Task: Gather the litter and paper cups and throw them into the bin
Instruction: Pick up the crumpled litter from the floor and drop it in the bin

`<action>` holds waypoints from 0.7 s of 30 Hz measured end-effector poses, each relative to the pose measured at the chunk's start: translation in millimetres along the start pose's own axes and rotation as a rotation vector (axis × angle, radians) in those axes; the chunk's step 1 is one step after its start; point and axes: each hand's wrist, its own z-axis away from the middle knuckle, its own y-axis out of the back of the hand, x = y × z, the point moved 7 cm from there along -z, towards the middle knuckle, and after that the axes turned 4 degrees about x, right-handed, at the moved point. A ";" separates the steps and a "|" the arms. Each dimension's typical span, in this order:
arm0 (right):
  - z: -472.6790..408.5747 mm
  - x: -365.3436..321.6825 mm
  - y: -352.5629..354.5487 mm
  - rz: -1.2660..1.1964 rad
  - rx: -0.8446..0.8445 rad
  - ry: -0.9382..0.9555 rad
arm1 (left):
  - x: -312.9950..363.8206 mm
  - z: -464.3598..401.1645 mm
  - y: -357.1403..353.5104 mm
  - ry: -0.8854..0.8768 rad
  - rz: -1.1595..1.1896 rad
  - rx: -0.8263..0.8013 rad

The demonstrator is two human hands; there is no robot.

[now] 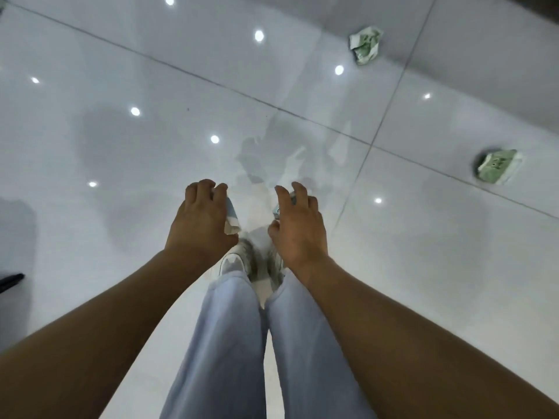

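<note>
**Both hands loaded over a glossy tiled floor, two crumpled papers well ahead**

The glossy white tiled floor [127, 243] fills the view, crossed by thin dark grout lines and dotted with reflected ceiling lights. The person stands on it in pale blue trousers [230, 343] and white and grey sneakers [234, 263], both bare forearms stretched forward and down.

The left hand [199, 222] hangs back-up above the shoes, its fingers curled round a crumpled white and pale blue paper piece [231, 214]. That piece sticks out on the thumb side, beneath the curled fingertips, and most of it is hidden under the palm. The right hand [298, 228] is beside it, a little apart, its fingers bent round a small white and green paper scrap [277, 210]. Only an edge of that scrap shows, between the thumb and the forefinger; what else it holds cannot be told.

Two more pieces lie on the floor, well apart from both hands. A crumpled green and white paper wad [364, 45] sits toward the far right corner of the floor, just beside a grout line. A flattened green and white paper cup [497, 170], blurred, lies near the right edge, close to another grout line.

At the left edge a dark object [10, 281] juts in; what it is cannot be told.
</note>
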 end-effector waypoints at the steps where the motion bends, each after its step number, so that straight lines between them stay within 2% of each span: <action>1: 15.9 -4.1 24.4 -0.008 0.004 -0.005 | 13.4 11.3 20.6 -0.021 -0.020 -0.014; 7: 122.5 -24.7 176.5 -0.041 0.053 -0.081 | 102.9 83.7 148.8 -0.187 -0.166 -0.092; 13: 237.3 -32.0 300.6 -0.102 0.213 -0.206 | 195.0 160.1 259.2 -0.375 -0.276 -0.068; 17: 329.3 -19.7 337.3 -0.183 0.281 -0.327 | 244.4 223.4 291.0 -0.508 -0.331 -0.061; 21: 432.4 -3.0 339.2 -0.289 0.318 -0.471 | 290.9 300.8 296.4 -0.686 -0.440 -0.077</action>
